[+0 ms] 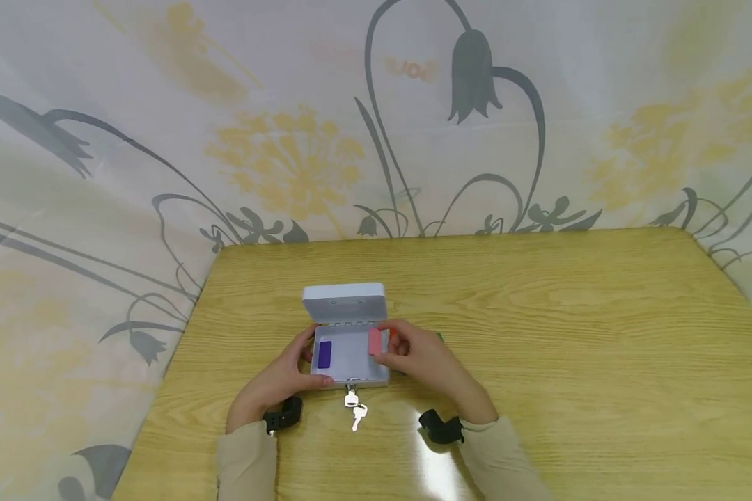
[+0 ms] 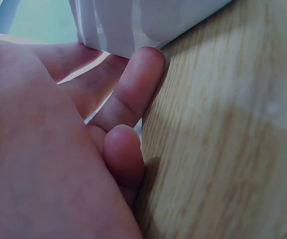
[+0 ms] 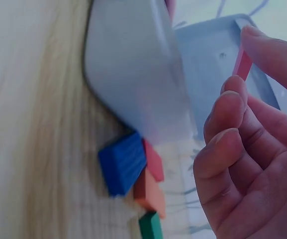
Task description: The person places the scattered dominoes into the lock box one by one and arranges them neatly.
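Note:
A white metal cash box stands on the table with its lid raised at the back. Inside, against the left wall, lies a purple block. My left hand grips the box's left side, thumb at the front edge and fingers farther back; the left wrist view shows fingertips against the white wall, low by the wood. Between thumb and fingertips, my right hand pinches a pink block over the right end of the box. Two keys hang from the lock in front.
Right of the box, partly hidden behind my right hand in the head view, lie a blue block, a red block, an orange block and a green block. A patterned cloth hangs behind the wooden table.

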### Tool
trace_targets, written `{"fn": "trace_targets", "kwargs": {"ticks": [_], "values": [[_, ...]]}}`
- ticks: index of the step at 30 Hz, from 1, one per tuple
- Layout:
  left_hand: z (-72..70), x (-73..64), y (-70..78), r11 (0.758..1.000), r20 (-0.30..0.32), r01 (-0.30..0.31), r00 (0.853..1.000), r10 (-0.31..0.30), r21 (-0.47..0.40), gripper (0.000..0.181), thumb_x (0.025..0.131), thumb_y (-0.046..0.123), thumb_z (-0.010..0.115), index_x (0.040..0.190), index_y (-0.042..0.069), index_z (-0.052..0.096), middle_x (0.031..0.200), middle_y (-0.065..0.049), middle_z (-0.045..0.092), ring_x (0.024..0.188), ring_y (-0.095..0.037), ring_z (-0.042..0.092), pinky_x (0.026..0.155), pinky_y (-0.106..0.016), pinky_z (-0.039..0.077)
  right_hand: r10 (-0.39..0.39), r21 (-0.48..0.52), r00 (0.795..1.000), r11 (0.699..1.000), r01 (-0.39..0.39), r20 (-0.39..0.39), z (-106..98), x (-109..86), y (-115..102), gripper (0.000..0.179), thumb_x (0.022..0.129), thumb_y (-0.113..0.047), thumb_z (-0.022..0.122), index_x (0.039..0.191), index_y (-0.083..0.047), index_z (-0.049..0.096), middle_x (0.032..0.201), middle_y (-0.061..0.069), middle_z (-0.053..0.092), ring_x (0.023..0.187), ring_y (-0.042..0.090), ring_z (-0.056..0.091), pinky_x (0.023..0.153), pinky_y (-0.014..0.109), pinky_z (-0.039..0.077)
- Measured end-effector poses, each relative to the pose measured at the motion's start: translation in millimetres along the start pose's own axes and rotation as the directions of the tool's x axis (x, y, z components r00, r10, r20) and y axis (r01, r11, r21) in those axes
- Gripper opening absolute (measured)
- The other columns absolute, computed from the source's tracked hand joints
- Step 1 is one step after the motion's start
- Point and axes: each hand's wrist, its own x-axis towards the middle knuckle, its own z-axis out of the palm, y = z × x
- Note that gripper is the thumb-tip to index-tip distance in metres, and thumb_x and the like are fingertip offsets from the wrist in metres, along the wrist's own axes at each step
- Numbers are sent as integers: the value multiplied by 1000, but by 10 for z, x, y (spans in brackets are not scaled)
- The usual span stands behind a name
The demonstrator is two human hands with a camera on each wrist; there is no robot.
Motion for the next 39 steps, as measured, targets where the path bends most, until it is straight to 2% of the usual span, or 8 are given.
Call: {"fn": "trace_targets", "kwargs": {"ticks": [9, 19, 26, 31, 39], "values": [[25, 36, 14, 999, -8, 27, 1000, -27, 20, 102, 65, 29, 80, 143, 23, 14, 116, -9, 40, 97, -23, 39, 83, -36, 33, 5, -30, 1000, 1000, -6, -13, 37, 98, -114, 40, 77, -38, 68, 111, -21, 56, 74, -8, 53, 65, 8, 48, 57, 24, 42], [-2, 13, 2, 998, -12, 14, 1000, -14, 67, 102, 67, 32, 78, 144, 21, 13, 115, -9, 41, 96, -21, 40, 86, -38, 29, -32, -53, 999, 998, 34, 40, 139, 185, -211, 42, 78, -33, 68, 113, -14, 56, 74, -10, 54, 64, 7, 50, 60, 24, 43], [-8, -5, -1, 1000, -2, -2, 1000, 2, 19, 102, 67, 28, 79, 144, 21, 12, 122, -8, 38, 96, -22, 39, 84, -37, 31, -38, -101, 997, 994, 44, 61, 275, 235, -185, 42, 78, -35, 68, 114, -16, 57, 73, -11, 52, 62, 5, 48, 56, 21, 41], [-12, -7, -31, 1000, -10, -1, 1000, 1, 26, 102, 67, 29, 79, 144, 19, 13, 122, -8, 38, 96, -22, 39, 84, -37, 31, -44, -167, 998, 985, 50, 40, 325, 283, -185, 42, 78, -36, 67, 114, -16, 57, 71, -12, 52, 59, 4, 47, 55, 21, 41], [4, 4, -25, 1000, 3, -16, 1000, 16, 7, 101, 68, 28, 78, 144, 20, 12, 129, -7, 34, 96, -22, 40, 85, -37, 31, -53, -221, 997, 973, 65, 62, 370, 341, -212, 41, 78, -35, 67, 113, -16, 57, 69, -14, 51, 58, 3, 46, 53, 20, 39]]}}
